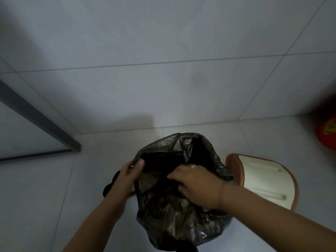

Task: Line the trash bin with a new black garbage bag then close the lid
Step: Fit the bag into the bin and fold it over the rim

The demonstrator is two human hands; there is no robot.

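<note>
A crumpled black garbage bag stands open at the bottom centre, draped over the trash bin, which it hides almost entirely. My left hand pinches the bag's left rim between thumb and fingers. My right hand grips a fold of the bag near the middle of its mouth. The bin's lid, cream inside with a brown edge, stands open to the right of the bag.
A pale tiled wall fills the upper view and meets the tiled floor behind the bag. A dark metal frame runs along the left. A red object sits at the right edge. Something dark lies under my left wrist.
</note>
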